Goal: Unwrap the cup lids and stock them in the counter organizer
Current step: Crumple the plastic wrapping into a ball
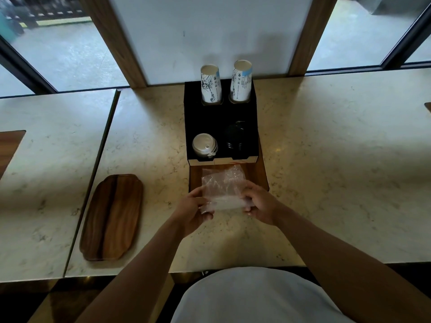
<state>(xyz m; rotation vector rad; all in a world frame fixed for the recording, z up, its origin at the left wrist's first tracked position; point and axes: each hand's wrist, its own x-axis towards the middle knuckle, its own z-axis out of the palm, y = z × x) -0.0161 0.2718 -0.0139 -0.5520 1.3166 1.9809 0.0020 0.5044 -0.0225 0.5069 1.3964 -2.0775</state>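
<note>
A clear plastic bag (222, 183) holds a short stack of white cup lids (227, 203) lying on its side. My left hand (192, 210) grips the stack's left end through the plastic, and my right hand (260, 203) grips the right end. The loose top of the bag stands up above the lids. Behind it sits the black counter organizer (193, 117). Its front left slot holds white lids (204, 144) and its front right slot holds black lids (234, 137).
Two stacks of printed paper cups (211, 83) (241, 81) stand upside down in the organizer's back slots. A wooden board (256, 176) lies under the organizer's front. A long wooden tray (112, 216) rests on the marble counter (326, 171) at the left.
</note>
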